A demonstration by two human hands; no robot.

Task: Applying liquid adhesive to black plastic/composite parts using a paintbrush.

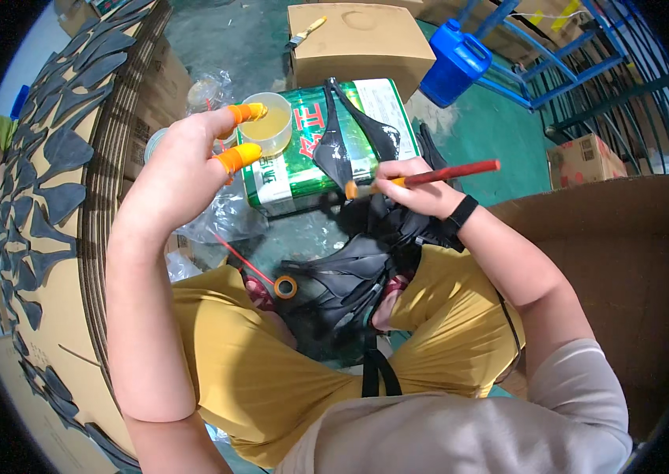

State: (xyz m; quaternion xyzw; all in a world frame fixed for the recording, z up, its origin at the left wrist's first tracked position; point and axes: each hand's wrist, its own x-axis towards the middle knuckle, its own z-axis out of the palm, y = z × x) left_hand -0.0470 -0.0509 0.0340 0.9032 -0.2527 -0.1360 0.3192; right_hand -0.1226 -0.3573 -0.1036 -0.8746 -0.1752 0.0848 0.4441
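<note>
My left hand [180, 162] has orange and yellow covers on its thumb and a finger. These are spread apart over the left rim of a clear plastic cup [280, 126] holding yellowish liquid; whether they touch it I cannot tell. The cup stands on a green and white tin [303, 178]. My right hand [417, 189] grips a red-handled brush [461, 171], its bristle end at the tin's near edge. Two black tapered pieces [334, 146] lie on the tin, their wide parts shiny, one right beside the brush tip.
More black pieces [342, 276] are heaped between my legs, near a roll of tape [285, 287]. Many others lie on stacked cardboard [93, 237] at left. Ahead stand a carton [358, 39] with another brush [307, 31] on it and a blue jerrycan [454, 63]. A large open carton [611, 261] is at right.
</note>
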